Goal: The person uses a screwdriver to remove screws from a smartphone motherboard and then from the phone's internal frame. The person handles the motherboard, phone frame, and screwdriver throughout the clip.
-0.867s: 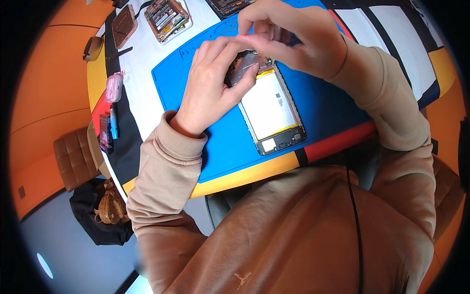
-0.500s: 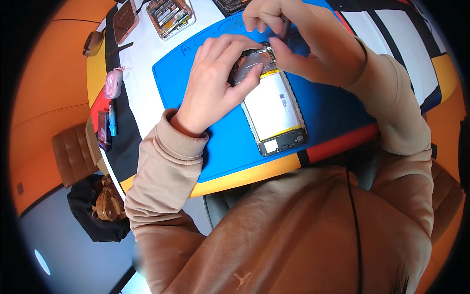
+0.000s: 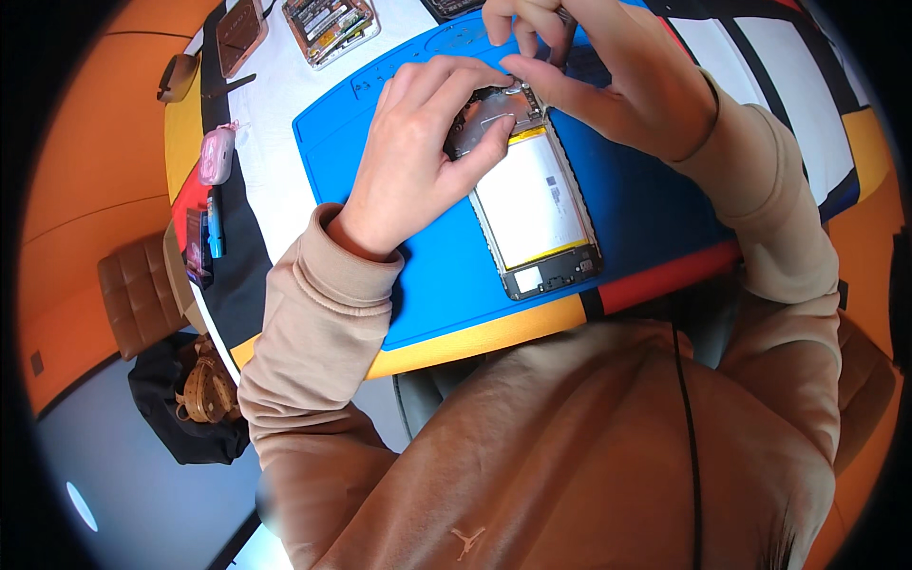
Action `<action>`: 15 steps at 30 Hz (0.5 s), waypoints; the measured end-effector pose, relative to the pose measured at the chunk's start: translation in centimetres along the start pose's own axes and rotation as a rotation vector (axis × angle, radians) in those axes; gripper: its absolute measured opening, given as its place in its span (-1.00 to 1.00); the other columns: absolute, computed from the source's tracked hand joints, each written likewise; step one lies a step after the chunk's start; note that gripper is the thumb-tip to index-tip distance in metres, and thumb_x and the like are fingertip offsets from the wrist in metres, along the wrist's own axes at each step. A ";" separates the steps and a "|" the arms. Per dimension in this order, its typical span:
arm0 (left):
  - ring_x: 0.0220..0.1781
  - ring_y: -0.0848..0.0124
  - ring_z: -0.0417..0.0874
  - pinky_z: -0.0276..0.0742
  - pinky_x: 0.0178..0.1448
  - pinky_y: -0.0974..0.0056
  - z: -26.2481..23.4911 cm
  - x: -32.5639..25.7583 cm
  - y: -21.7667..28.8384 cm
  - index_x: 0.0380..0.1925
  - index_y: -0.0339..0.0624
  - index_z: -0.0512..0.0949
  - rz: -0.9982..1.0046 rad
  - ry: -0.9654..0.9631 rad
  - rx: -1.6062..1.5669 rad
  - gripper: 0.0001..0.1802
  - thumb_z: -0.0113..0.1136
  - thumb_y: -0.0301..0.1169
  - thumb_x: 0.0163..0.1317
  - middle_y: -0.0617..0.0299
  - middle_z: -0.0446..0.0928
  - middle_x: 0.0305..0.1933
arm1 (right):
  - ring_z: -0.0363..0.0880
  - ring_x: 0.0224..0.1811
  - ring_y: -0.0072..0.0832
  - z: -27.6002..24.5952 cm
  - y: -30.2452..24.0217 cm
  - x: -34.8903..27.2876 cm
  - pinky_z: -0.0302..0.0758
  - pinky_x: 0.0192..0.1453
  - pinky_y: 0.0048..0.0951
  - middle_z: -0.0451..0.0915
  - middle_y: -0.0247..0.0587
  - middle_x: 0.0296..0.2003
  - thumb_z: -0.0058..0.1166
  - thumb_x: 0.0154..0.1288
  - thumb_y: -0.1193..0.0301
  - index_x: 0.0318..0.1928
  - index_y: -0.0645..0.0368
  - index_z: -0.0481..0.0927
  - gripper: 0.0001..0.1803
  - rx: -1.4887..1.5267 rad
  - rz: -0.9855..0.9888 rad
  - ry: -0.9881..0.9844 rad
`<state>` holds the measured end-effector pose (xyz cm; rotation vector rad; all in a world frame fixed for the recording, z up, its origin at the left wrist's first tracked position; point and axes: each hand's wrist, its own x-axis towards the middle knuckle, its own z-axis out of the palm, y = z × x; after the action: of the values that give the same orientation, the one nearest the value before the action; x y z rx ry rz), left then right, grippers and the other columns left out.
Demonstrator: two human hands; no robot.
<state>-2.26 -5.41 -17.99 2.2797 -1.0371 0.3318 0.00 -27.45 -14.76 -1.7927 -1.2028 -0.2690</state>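
Note:
An opened smartphone (image 3: 541, 204) lies on the blue work mat (image 3: 437, 285), its large white battery with yellow edges exposed. At the phone's upper end a grey metal plate and dark circuit parts show, partly under my fingers. My left hand (image 3: 408, 138) grips that end, thumb against the plate and fingertips along the top edge. Just over the phone's top right corner, my right hand (image 3: 617, 95) is curled around a slim dark tool (image 3: 564, 46). The tool's kind and its tip are hidden by the fingers.
Another opened phone (image 3: 330, 28) and a brown phone-like slab (image 3: 241, 38) lie at the far left. A pink case (image 3: 218, 155), a blue pen (image 3: 215, 224) and a dark small box (image 3: 198, 245) line the left table side. Small parts (image 3: 380, 81) sit on the mat's far edge.
My right hand has shifted slightly right, its thumb and index finger closer to the phone's top edge. The left hand keeps its grip on the phone. The whole view has moved slightly.

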 end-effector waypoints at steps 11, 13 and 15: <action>-0.10 0.24 0.47 0.40 0.01 0.19 0.1 0.0 -0.1 -0.09 -0.16 0.63 0.020 0.000 0.025 -0.68 0.34 -0.29 0.18 0.18 0.58 -0.10 | 0.37 -0.32 -0.31 -0.2 0.1 -0.4 0.42 -0.20 -0.48 0.33 -0.12 -0.25 0.05 0.16 0.67 -0.15 0.21 0.23 -0.68 -0.115 -0.045 0.023; -0.09 0.24 0.47 0.40 0.02 0.20 0.1 0.0 -0.1 -0.09 -0.17 0.63 0.020 -0.004 0.025 -0.68 0.33 -0.28 0.18 0.18 0.58 -0.09 | 0.37 -0.32 -0.30 -0.2 0.2 -0.5 0.43 -0.21 -0.49 0.33 -0.11 -0.25 0.05 0.17 0.66 -0.15 0.21 0.23 -0.68 -0.048 -0.049 0.026; -0.09 0.24 0.47 0.40 0.02 0.20 0.0 0.0 -0.1 -0.09 -0.17 0.63 0.016 -0.012 0.025 -0.68 0.33 -0.28 0.19 0.17 0.58 -0.09 | 0.38 -0.34 -0.29 -0.3 0.2 -0.6 0.43 -0.22 -0.49 0.33 -0.10 -0.25 0.05 0.17 0.66 -0.15 0.22 0.23 -0.69 -0.018 -0.060 0.020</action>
<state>-2.19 -5.37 -18.07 2.2998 -1.0633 0.3400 -0.01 -28.05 -15.07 -1.7675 -1.2450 -0.3330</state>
